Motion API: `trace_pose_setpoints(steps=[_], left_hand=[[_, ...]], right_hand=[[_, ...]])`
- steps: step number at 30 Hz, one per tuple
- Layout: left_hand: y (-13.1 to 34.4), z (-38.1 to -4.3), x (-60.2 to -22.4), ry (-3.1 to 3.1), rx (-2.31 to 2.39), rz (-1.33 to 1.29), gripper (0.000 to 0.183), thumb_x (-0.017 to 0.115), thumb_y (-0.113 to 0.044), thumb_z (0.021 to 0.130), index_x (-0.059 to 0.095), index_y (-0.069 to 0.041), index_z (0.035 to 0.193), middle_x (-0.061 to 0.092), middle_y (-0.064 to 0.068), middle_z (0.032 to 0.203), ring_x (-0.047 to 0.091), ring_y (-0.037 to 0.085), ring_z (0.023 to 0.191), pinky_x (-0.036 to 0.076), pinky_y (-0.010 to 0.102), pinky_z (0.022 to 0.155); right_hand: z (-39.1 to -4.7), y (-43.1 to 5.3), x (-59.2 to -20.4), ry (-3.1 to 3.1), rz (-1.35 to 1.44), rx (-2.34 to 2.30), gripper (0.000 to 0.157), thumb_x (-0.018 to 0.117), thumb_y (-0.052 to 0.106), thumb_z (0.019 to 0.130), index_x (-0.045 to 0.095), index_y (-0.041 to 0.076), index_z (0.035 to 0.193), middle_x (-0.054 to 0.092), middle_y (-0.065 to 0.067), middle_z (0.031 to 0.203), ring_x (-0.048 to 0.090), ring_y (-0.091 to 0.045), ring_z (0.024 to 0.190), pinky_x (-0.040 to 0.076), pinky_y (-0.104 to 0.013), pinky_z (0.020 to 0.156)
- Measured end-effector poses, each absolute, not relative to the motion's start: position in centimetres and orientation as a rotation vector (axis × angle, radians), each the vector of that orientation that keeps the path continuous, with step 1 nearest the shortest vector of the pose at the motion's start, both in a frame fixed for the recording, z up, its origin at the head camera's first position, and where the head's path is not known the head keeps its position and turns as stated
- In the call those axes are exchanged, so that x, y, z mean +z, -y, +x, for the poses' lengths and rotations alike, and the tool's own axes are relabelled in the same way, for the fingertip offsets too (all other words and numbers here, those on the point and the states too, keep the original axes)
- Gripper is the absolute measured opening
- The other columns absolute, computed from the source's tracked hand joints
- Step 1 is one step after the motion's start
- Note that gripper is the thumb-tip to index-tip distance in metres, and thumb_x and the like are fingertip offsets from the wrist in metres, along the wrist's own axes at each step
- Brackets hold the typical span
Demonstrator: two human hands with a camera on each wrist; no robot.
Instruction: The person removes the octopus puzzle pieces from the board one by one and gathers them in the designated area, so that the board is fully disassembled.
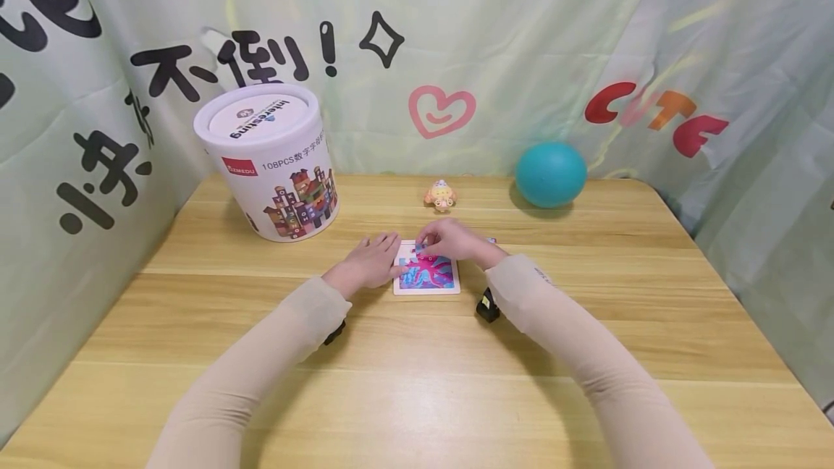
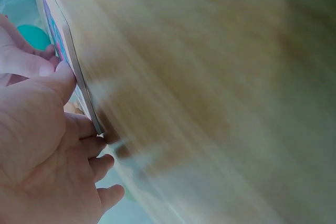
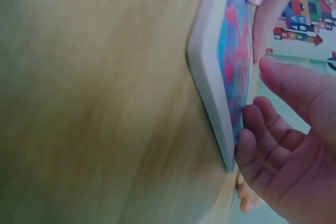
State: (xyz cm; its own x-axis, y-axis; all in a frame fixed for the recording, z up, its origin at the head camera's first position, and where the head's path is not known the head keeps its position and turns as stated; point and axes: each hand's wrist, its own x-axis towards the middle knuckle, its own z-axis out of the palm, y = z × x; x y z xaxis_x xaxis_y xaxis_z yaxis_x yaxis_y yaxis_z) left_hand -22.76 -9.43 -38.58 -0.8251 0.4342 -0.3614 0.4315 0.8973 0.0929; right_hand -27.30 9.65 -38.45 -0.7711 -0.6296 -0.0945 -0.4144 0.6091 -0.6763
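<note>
A small jigsaw puzzle in a white-edged tray (image 1: 426, 291) lies between my hands, its picture a pink octopus on blue. My left hand (image 1: 374, 260) rests at the tray's left side, fingers stretched out and thumb over the near-left edge. In the left wrist view, the left fingers (image 2: 84, 124) are spread along the tray's edge. From the right, my right hand (image 1: 452, 240) reaches over the top of the puzzle, thumb and finger at a blue puzzle piece (image 1: 420, 247). The right fingertips (image 3: 245, 137) bend against the puzzle's edge in the right wrist view.
A big white bucket (image 1: 280, 165) with a lid stands at the back left. A small toy figure (image 1: 441, 196) sits behind the puzzle, and a teal ball (image 1: 551, 174) lies at the back right. Printed cloth (image 1: 508, 35) hangs behind the wooden table (image 1: 417, 396).
</note>
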Motion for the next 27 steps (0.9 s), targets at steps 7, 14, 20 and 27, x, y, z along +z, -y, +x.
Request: trace_pose_setpoints(steps=[7,14,20,27], left_hand=[[9.5,-22.8,-38.6,-2.685,0.003,0.647,0.071,0.031,-0.048,0.097,0.010,-0.002,0.147,0.007,0.013,0.152,0.006,0.028,0.138,0.008,0.048,0.109],[9.5,-22.7,-38.6,-2.685,0.008,0.650,0.071,0.031,-0.048,0.097,0.010,-0.001,0.147,0.007,0.013,0.152,0.006,0.028,0.138,0.008,0.048,0.109],[9.5,-22.7,-38.6,-2.690,0.010,0.660,0.071,0.032,-0.048,0.097,0.012,-0.001,0.147,0.008,0.014,0.152,0.007,0.029,0.138,0.008,0.048,0.109],[9.5,-22.8,-38.7,-2.697,0.007,0.653,0.072,0.031,-0.049,0.097,0.011,-0.001,0.147,0.007,0.013,0.152,0.006,0.028,0.138,0.008,0.048,0.109]], right_hand=[[-27.3,-8.7,-38.5,-2.526,-0.826,-0.817,0.016,0.066,0.008,0.085,0.067,0.005,0.100,0.055,-0.002,0.069,0.046,-0.012,0.058,0.040,-0.022,0.053],[-27.4,-8.3,-38.8,-2.548,-0.799,-0.772,0.014,0.067,0.007,0.083,0.067,0.006,0.097,0.053,-0.003,0.070,0.046,-0.014,0.061,0.040,-0.024,0.055],[-27.3,-8.1,-38.6,-2.591,-0.758,-0.740,0.013,0.070,0.009,0.081,0.067,0.011,0.094,0.059,-0.006,0.104,0.052,-0.022,0.099,0.043,-0.039,0.087],[-27.3,-8.1,-38.7,-2.597,-0.697,-0.771,0.020,0.070,0.009,0.081,0.064,0.007,0.100,0.060,-0.007,0.101,0.054,-0.022,0.096,0.044,-0.037,0.086]])
